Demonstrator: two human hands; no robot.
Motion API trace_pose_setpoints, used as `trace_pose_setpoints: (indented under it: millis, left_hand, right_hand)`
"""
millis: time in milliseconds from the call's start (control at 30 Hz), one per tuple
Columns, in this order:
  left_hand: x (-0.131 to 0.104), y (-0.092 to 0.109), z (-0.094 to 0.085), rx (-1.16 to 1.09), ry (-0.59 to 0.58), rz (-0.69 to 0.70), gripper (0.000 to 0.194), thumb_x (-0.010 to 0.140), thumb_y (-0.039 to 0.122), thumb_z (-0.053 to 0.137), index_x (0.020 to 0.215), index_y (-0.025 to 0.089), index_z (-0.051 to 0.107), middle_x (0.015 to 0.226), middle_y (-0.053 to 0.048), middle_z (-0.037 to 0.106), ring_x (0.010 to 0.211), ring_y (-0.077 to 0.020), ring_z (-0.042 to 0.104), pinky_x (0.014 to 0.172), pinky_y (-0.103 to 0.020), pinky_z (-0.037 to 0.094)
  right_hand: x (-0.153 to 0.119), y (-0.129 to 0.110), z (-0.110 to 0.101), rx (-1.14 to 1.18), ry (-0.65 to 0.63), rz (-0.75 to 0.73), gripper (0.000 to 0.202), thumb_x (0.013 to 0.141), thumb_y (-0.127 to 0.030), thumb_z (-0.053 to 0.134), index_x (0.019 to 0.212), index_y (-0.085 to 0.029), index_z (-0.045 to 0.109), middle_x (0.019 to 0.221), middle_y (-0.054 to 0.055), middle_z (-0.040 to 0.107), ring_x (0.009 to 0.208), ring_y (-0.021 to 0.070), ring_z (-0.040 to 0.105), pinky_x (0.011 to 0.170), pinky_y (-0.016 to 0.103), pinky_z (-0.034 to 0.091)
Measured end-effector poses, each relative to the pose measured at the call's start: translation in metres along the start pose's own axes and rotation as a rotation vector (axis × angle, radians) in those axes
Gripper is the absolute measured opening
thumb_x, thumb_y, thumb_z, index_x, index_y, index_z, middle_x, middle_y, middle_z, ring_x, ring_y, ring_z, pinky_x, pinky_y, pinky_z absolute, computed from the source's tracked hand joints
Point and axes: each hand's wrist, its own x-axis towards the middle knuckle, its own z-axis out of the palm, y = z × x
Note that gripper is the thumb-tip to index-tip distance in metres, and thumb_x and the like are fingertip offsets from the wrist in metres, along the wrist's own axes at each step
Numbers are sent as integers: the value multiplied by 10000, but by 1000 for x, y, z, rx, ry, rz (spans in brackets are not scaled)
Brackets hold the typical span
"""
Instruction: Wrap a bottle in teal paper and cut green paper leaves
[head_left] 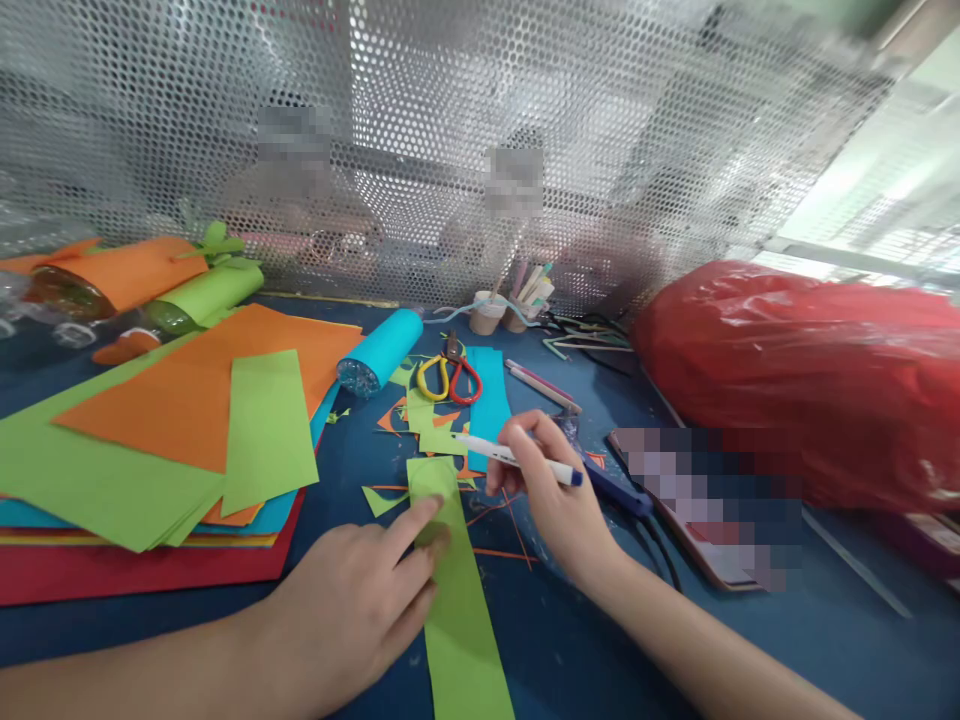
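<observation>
My right hand [551,500] grips a white marker pen [517,460] with a dark blue end, its tip pointing left above green paper scraps [441,436]. Below the tip, a long light-green paper strip [465,620] runs toward me, with a faint curved line near its far end. My left hand [367,580] rests on the strip's left edge, index finger stretched out and holding nothing. Scissors [451,372] with one yellow and one red handle lie beyond the strip. Beside them is a blue paper strip [489,390].
Coloured paper sheets [172,400] are stacked at left, near paper-wrapped bottles [150,270] and a blue-wrapped bottle [382,350]. A glue gun [611,488], a phone [682,520] and a red plastic bag [795,380] lie at right. Cups [489,315] stand before a perforated metal screen [450,130].
</observation>
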Motion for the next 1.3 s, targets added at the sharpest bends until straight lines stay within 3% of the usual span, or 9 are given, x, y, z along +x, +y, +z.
trace_pose_setpoints:
  millis: [167,400,1300]
  left_hand:
    - [3,1,-2,54,-26,38,362,940,209,396,1245,138,577,1234,-121,656,615,-206,686,493,-382,582]
    - [-1,0,1,151,61,109,379,952,225,383,1239,82,586,1187,-145,688,593,-225,689,429,-357,540]
    - [0,0,-2,153,32,111,367,950,226,394,1207,78,611,1218,-165,670,623,-228,703,452,-336,534]
  right_hand:
    - [-3,16,7,107,-210,86,201,850,-320,613,776,-216,458,593,-62,540,556,106,495,556,226,382]
    - [-6,30,11,50,-336,87,168,882,-276,570,783,-218,448,598,-64,524,541,105,455,530,229,333]
    - [-6,26,11,-63,-390,63,199,902,-284,531,736,-219,443,591,-57,526,529,110,421,528,232,325]
